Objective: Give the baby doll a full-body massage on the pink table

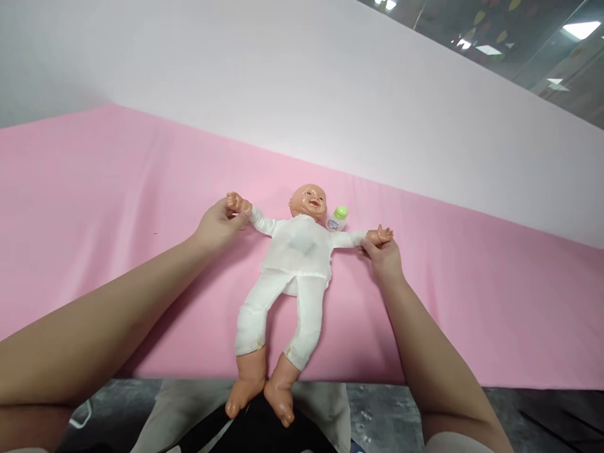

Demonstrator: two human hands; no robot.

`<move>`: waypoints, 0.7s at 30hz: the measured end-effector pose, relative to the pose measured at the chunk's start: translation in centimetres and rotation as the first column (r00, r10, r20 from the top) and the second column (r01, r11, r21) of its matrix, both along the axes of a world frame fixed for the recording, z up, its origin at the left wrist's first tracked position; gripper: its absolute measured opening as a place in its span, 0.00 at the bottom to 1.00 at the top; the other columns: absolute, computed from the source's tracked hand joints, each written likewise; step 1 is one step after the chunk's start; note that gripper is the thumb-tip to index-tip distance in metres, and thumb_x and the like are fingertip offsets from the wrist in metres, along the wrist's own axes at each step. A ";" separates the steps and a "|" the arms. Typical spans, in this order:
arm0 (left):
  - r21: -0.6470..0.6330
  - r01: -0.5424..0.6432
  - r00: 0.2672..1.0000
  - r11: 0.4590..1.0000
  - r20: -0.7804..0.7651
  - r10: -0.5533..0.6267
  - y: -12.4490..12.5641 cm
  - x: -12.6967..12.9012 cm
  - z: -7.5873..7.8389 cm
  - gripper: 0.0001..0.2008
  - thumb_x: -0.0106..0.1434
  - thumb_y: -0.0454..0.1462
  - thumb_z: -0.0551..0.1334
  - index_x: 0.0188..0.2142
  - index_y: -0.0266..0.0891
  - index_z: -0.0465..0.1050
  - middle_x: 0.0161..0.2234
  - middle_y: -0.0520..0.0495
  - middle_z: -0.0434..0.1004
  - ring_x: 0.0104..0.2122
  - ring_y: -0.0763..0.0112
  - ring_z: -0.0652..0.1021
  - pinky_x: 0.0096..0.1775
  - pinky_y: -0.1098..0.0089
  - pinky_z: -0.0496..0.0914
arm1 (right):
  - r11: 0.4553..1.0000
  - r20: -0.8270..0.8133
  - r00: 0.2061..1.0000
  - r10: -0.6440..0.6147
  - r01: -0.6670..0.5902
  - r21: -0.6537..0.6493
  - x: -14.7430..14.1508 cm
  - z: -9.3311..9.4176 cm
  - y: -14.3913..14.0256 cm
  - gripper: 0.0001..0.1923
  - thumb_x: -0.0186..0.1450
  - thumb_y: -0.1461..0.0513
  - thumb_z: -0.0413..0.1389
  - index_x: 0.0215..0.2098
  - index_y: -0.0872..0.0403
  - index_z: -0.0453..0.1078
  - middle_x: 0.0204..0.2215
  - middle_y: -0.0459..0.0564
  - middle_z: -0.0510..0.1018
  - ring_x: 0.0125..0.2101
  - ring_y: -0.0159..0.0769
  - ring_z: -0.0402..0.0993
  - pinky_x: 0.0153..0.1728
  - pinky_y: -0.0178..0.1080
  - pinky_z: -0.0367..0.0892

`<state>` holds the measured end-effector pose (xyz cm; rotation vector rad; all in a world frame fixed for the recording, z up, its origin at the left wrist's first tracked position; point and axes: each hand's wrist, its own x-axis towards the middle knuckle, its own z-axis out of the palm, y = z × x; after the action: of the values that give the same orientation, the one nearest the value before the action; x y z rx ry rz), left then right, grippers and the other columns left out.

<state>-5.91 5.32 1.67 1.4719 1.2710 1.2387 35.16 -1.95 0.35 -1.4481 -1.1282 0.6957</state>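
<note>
A baby doll (pixel 298 248) with a white cloth body lies on its back on the pink-covered table, its arms stretched out to both sides. My left hand (pixel 219 223) is closed around the doll's wrist on the left, thumb on top. On the other side my right hand (pixel 385 257) pinches the doll's other wrist at the end of its white sleeve. The doll's feet (pixel 280 390) hang past the near table edge. Beside its head, a small clear bottle with a green cap (pixel 338 219) rests on the cloth.
The pink cloth (pixel 472 283) covers the table up to a pale wall (pixel 283 82) behind it. A glass pane with light reflections (pixel 519 50) shows at the top right. Below the near edge are my legs and a dark floor (pixel 382 415).
</note>
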 end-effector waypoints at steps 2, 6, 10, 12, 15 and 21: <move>0.119 0.035 0.995 0.992 -0.099 -0.023 -1.3 0.8 0.3 0.15 0.63 0.46 0.69 0.44 0.41 0.73 0.42 0.44 0.80 0.41 0.60 0.81 0.48 0.59 0.77 | 0.992 0.228 0.973 -0.037 0.008 0.124 -1.8 0.5 -1.0 0.27 0.60 0.50 0.73 0.51 0.52 0.75 0.46 0.57 0.85 0.44 0.48 0.85 0.50 0.51 0.82; 0.308 0.300 0.886 0.903 -0.441 -0.144 -3.6 2.0 0.3 0.19 0.67 0.46 0.66 0.55 0.45 0.79 0.53 0.43 0.84 0.51 0.53 0.82 0.55 0.56 0.76 | 0.900 0.675 0.734 0.079 -0.344 0.269 -6.0 0.9 -3.1 0.18 0.66 0.58 0.67 0.55 0.47 0.77 0.53 0.55 0.84 0.53 0.50 0.82 0.58 0.54 0.78; 0.388 0.584 0.687 0.713 -0.704 -0.179 -4.1 2.3 -0.4 0.21 0.71 0.43 0.62 0.61 0.46 0.79 0.61 0.42 0.82 0.57 0.52 0.81 0.61 0.54 0.73 | 0.798 0.873 0.475 0.114 -0.567 0.204 -8.5 0.4 -3.9 0.23 0.68 0.71 0.57 0.57 0.47 0.79 0.60 0.55 0.81 0.52 0.49 0.79 0.55 0.55 0.79; 0.397 0.619 0.647 0.678 -0.747 -0.153 -3.9 2.3 -0.7 0.22 0.73 0.42 0.61 0.63 0.47 0.78 0.63 0.42 0.80 0.58 0.53 0.80 0.61 0.54 0.73 | 0.803 0.893 0.435 0.118 -0.571 0.172 -8.8 0.2 -3.9 0.26 0.68 0.72 0.56 0.59 0.46 0.79 0.62 0.54 0.80 0.52 0.49 0.78 0.55 0.56 0.79; 0.400 0.603 0.660 0.690 -0.736 -0.150 -3.6 2.3 -0.9 0.21 0.73 0.45 0.61 0.62 0.47 0.79 0.62 0.42 0.81 0.57 0.52 0.81 0.60 0.53 0.73 | 0.810 0.868 0.476 0.143 -0.561 0.174 -8.3 0.0 -3.6 0.26 0.68 0.71 0.57 0.61 0.44 0.79 0.62 0.53 0.80 0.53 0.50 0.79 0.56 0.56 0.78; 0.272 0.284 0.846 0.919 -0.523 -0.106 -3.0 2.0 -0.7 0.20 0.71 0.50 0.62 0.57 0.46 0.79 0.55 0.43 0.84 0.53 0.52 0.82 0.57 0.56 0.74 | 0.945 0.412 0.893 0.184 -0.275 0.175 -5.8 -0.2 -2.1 0.25 0.69 0.57 0.64 0.64 0.47 0.73 0.61 0.55 0.81 0.60 0.50 0.78 0.62 0.54 0.76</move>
<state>-3.87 2.35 0.96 2.2316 1.2160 0.9998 29.37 -4.05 0.11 -1.2955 -1.6582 0.4245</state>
